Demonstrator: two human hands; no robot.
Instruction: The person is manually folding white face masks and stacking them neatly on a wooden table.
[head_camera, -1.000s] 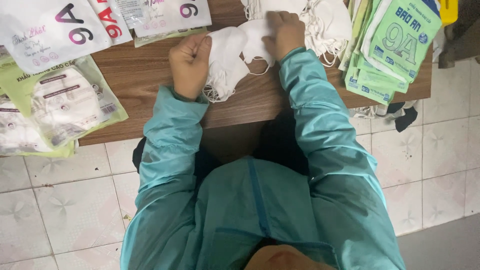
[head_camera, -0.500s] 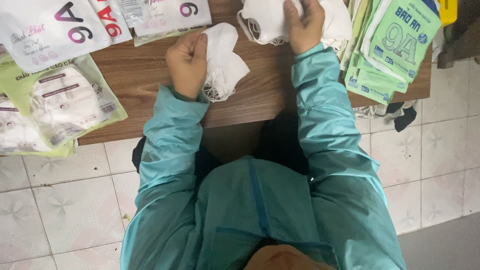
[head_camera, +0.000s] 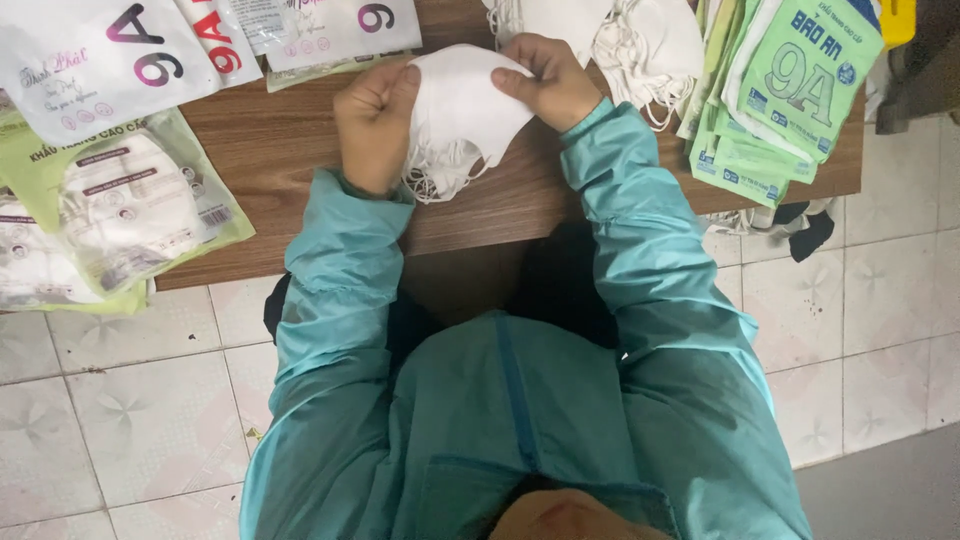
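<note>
A: What are the hands doing?

B: The left hand (head_camera: 377, 125) is closed in a fist around a small stack of white face masks (head_camera: 455, 120), their ear loops dangling below. The right hand (head_camera: 545, 82) pinches the top mask's upper edge between thumb and fingers.

A: Where's the stack?

B: Just above the wooden table (head_camera: 290, 160), between the two hands, close to the person's chest.

A: What's around it?

B: A pile of loose white masks (head_camera: 640, 40) lies just behind the right hand. Green packets (head_camera: 790, 90) are stacked on the right, white bags (head_camera: 110, 50) sit at the top left, and a filled green-edged bag (head_camera: 130, 210) lies at the left.
</note>
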